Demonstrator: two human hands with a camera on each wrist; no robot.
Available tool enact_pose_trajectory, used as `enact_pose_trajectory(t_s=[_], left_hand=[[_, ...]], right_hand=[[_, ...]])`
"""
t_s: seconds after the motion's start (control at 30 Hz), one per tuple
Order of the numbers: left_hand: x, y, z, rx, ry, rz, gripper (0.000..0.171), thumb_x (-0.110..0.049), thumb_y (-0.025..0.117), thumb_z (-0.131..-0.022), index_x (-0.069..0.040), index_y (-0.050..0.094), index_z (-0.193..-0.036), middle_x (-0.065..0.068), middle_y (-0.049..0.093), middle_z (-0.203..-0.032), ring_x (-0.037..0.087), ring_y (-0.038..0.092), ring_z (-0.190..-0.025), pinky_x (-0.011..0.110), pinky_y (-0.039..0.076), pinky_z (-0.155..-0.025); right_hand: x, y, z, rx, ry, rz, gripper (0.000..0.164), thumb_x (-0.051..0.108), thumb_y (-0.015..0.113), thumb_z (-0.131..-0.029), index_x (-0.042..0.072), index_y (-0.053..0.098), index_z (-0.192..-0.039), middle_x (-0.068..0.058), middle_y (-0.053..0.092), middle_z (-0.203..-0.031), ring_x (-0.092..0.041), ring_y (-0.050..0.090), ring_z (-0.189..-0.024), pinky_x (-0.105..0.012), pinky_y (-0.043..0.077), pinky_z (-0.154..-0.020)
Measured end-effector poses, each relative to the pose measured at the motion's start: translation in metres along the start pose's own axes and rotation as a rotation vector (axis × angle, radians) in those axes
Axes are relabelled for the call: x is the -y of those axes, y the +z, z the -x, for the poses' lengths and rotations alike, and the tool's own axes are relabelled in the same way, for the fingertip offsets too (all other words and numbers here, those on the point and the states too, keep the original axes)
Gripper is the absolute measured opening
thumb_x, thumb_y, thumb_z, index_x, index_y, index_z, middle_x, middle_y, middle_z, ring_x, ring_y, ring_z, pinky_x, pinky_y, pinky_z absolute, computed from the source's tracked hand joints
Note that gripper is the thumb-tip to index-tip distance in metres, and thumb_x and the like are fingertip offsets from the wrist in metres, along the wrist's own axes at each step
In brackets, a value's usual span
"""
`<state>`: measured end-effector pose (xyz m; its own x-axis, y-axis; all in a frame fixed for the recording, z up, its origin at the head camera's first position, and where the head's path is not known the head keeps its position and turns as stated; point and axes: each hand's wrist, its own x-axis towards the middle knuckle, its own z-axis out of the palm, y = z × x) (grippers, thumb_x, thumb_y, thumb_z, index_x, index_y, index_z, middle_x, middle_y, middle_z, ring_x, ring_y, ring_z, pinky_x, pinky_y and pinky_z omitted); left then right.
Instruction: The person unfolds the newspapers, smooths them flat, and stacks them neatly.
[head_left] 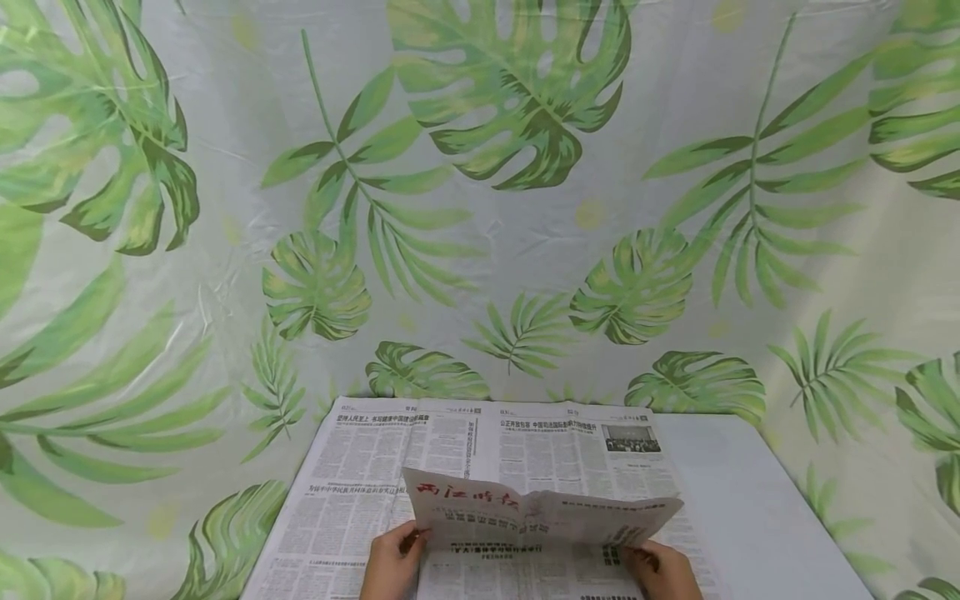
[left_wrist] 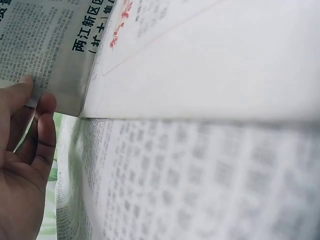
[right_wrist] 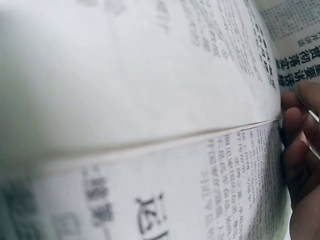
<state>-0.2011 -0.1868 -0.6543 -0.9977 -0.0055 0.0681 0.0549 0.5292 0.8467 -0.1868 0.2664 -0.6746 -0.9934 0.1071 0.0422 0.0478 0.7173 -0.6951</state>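
A newspaper (head_left: 525, 521) with a red masthead stands raised and creased across the middle, its top edge curving between my two hands. At its left edge, my left hand (head_left: 393, 560) pinches the sheet; the left wrist view shows the thumb (left_wrist: 17, 92) over the paper and the fingers curled behind. My right hand (head_left: 663, 571) grips the opposite edge, fingers (right_wrist: 295, 125) bent at the margin in the right wrist view. Beneath lies another newspaper (head_left: 450, 442), spread wide with columns of print and a small photo at its upper right.
A white table (head_left: 738, 492) shows beyond the right side of the spread newspaper. Behind and around it hangs a pale cloth (head_left: 517, 225) printed with green leaves, reaching close to the table's far edge.
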Motion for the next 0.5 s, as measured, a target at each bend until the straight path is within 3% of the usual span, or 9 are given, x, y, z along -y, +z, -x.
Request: enact_pose_trajectory(t_s=[0.13,0.37,0.5], left_hand=[[0.0009,0.0029,-0.0010,-0.004,0.000,-0.006,0.019,-0.018,0.073,-0.095,-0.006,0.078,-0.109,0.006,0.080,-0.098,0.008,0.072,-0.079,0.021,0.056,-0.068],[0.0066,0.0078,-0.0049,0.015,-0.030,-0.018,0.022,-0.017,0.073,-0.095,-0.003,0.077,-0.111,0.001,0.078,-0.087,0.007,0.066,-0.068,0.020,0.052,-0.060],[0.0077,0.0089,-0.0061,0.028,-0.050,-0.022,0.020,-0.017,0.073,-0.095,-0.003,0.077,-0.109,-0.002,0.075,-0.082,0.008,0.063,-0.067,0.021,0.050,-0.058]], right_hand=[[0.0002,0.0004,-0.0018,0.031,0.049,-0.012,0.006,0.022,0.075,-0.094,0.019,0.079,-0.090,0.009,0.069,-0.073,-0.004,0.059,-0.063,-0.025,0.049,-0.059],[-0.0025,0.0030,-0.0078,0.058,0.078,0.007,0.024,0.032,0.074,-0.095,0.012,0.081,-0.104,0.007,0.074,-0.080,-0.006,0.060,-0.067,-0.025,0.050,-0.061],[-0.0040,0.0044,-0.0074,0.057,0.084,0.032,0.021,0.033,0.072,-0.096,0.015,0.079,-0.090,0.009,0.064,-0.067,-0.007,0.053,-0.060,-0.024,0.044,-0.058]])
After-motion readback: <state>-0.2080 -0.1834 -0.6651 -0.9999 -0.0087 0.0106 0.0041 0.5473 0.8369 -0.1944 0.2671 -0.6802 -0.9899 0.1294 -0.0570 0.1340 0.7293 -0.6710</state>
